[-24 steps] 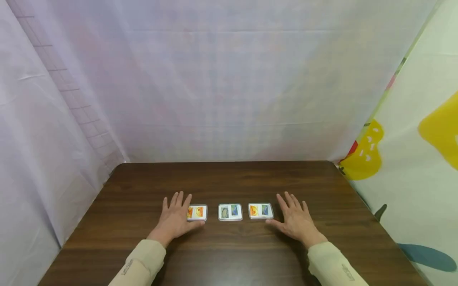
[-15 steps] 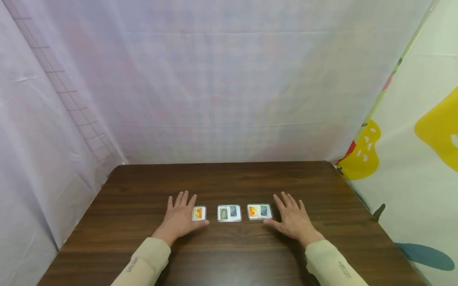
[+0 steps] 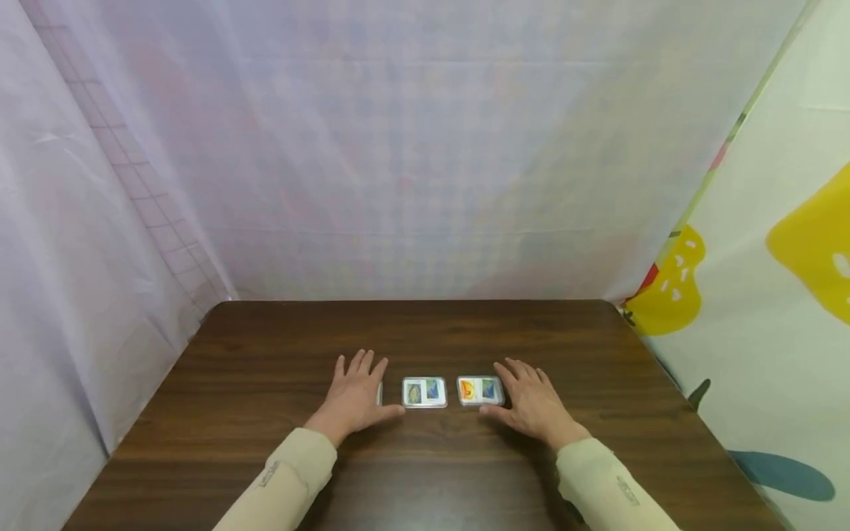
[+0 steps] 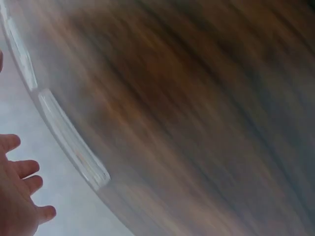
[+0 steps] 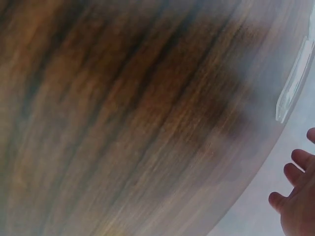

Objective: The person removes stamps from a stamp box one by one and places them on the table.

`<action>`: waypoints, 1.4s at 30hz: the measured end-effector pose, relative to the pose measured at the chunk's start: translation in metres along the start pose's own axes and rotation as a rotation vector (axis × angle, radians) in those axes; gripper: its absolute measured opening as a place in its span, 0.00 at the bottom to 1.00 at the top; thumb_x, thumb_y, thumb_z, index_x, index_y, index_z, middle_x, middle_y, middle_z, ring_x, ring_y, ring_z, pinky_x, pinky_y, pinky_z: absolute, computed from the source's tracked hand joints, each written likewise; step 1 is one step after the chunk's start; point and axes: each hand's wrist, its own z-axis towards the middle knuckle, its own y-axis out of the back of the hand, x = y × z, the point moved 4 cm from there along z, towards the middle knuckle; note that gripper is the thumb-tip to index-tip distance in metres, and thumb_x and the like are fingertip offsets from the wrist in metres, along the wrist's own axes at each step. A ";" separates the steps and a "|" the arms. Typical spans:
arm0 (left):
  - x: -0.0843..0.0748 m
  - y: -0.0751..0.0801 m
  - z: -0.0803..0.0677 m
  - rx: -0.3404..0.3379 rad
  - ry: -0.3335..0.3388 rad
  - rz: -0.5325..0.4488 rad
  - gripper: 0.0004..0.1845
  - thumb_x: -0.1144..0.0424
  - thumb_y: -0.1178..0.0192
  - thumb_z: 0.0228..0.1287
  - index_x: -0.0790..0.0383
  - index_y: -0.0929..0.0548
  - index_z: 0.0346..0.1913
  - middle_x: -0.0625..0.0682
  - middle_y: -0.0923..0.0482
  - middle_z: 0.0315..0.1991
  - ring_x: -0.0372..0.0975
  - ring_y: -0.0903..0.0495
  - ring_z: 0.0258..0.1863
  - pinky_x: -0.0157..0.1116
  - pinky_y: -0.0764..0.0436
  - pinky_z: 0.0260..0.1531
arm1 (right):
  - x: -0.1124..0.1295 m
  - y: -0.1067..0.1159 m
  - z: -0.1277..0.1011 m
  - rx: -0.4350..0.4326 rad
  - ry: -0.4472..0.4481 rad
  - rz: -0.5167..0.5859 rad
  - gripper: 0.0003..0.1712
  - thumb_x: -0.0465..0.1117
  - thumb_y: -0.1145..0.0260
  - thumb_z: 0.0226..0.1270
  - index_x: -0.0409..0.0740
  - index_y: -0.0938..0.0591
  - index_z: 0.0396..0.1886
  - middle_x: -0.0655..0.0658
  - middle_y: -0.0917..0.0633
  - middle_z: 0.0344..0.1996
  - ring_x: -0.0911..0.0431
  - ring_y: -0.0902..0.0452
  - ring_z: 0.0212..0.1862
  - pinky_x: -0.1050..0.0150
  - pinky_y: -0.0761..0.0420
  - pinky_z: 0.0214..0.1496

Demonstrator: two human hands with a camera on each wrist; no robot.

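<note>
Resting flat with fingers spread, the left hand [image 3: 355,396] covers nearly all of the left card [image 3: 379,394] on the dark table [image 3: 425,472]. Beside it lie the middle card [image 3: 424,391] and the right card [image 3: 479,390], whose right edge the spread right hand [image 3: 527,403] touches. Both wrist views show only blurred wood grain and fingertips [image 4: 19,196], no card faces.

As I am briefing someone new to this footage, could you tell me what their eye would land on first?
Probably the row of small clear-cased picture cards mid-table: the middle grey-and-blue card lies bare, the left hand covers nearly all of the left card, and the right hand rests flat at the orange-and-blue card. Next, the dark brown wooden table, and the bright yellow-patterned white cloth at right.
</note>
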 end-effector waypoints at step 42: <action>-0.075 -0.031 0.061 0.097 -0.161 -0.152 0.48 0.34 0.32 0.54 0.55 0.34 0.73 0.56 0.33 0.68 0.50 0.37 0.70 0.50 0.44 0.70 | -0.008 -0.006 0.029 0.067 0.117 0.152 0.48 0.59 0.24 0.52 0.35 0.27 0.67 0.33 0.25 0.59 0.37 0.29 0.61 0.37 0.31 0.59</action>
